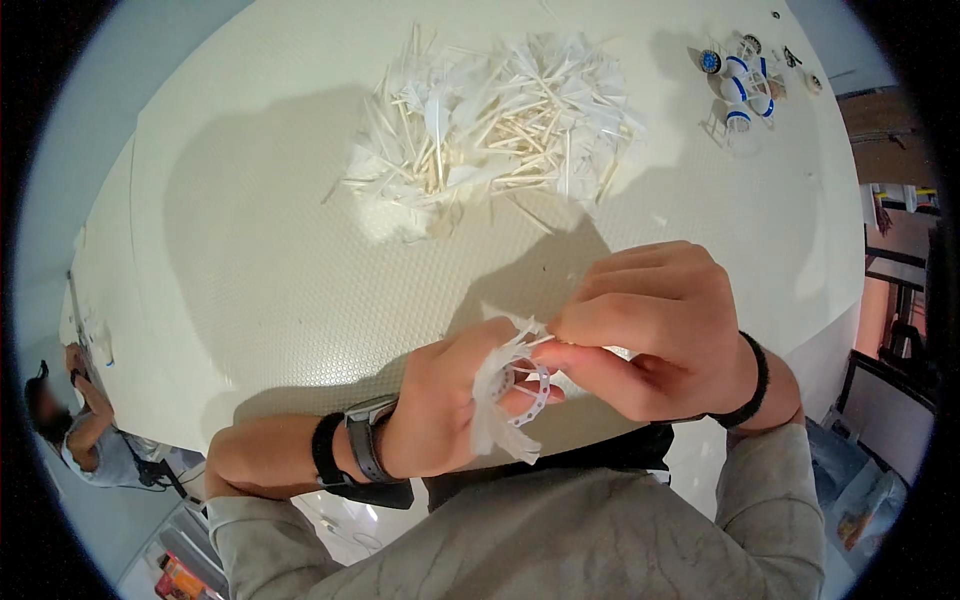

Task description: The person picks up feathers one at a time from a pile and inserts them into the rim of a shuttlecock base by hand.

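Observation:
Near the table's front edge, my left hand (435, 395) is closed around a white plastic ring frame (545, 393) dotted with small holes. White feathers (492, 405) stick out from the frame, fanned along its left side and hanging below. Thumb and forefinger of my right hand (650, 335) pinch the thin pale quill of a feather (541, 340) at the frame's upper edge. Farther off on the tabletop lies a large loose heap of white feathers (435, 110), their cream quills pointing many ways.
At the table's far right stand several white pieces with blue bands (737, 90), beside small dark round parts (751, 44). The pale textured table (300, 280) curves away on both sides. Another person (88, 425) sits at the far left. Shelving (900, 250) stands at the right.

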Demonstrator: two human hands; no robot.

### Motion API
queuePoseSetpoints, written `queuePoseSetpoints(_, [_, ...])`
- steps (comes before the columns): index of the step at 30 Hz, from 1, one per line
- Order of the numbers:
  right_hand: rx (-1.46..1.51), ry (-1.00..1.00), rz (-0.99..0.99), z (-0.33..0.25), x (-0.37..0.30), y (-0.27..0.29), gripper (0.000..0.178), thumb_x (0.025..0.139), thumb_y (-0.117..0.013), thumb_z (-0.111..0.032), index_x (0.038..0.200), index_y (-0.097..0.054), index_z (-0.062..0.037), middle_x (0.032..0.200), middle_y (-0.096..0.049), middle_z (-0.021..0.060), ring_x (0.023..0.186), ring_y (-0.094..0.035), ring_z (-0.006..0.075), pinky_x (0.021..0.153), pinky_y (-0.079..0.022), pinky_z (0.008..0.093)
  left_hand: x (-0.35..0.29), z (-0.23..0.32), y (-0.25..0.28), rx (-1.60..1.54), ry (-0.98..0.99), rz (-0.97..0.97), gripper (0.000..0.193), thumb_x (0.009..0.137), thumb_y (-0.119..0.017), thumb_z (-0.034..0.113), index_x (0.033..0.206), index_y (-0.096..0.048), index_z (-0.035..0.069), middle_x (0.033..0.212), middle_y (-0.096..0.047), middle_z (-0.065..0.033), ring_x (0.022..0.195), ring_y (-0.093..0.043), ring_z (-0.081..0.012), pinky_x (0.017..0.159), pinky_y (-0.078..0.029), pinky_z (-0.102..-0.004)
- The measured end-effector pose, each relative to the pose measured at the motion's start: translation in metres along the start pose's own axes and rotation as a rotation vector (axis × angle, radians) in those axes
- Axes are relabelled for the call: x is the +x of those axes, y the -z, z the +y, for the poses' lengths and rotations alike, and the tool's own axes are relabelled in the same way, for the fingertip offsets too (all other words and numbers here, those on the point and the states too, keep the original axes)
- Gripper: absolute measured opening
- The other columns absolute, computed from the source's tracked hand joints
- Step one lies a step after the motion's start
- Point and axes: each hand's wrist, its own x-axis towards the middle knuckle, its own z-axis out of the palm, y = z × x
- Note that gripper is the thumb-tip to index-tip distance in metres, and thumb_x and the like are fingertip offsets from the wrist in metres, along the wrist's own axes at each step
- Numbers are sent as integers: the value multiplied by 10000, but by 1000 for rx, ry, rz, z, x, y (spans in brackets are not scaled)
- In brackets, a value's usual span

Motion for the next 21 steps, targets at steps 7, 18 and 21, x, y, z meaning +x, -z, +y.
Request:
queuePoseSetpoints(7, [-264, -276, 30, 5, 7, 12, 140, 781, -769, -51, 891, -685, -28, 722, -622, 81, 588, -586, 243, 535, -455, 308, -3, -9, -2, 29, -17, 74, 262, 894, -727, 155, 1084, -620, 9, 847, -691, -89, 764, -717, -233, 679, -537, -306])
queuePoseSetpoints(18, [-593, -113, -127, 22, -1, 4, 278, 708, -803, -43, 967, -708, -80, 840, -616, 45, 697, -610, 239, 567, -498, 343, -1, -1, -1, 150, -22, -32, 321, 818, -834, 179, 982, -617, 8, 869, -703, -71, 737, -692, -134, 691, -600, -287])
queuePoseSetpoints(21, [-563, -136, -97, 18, 2, 0, 281, 695, -807, -35, 954, -707, -80, 872, -626, 34, 716, -621, 232, 574, -505, 338, -2, 0, -3, 73, 50, -11, 279, 826, -829, 193, 922, -633, 20, 866, -704, -63, 732, -684, -125, 702, -597, -281])
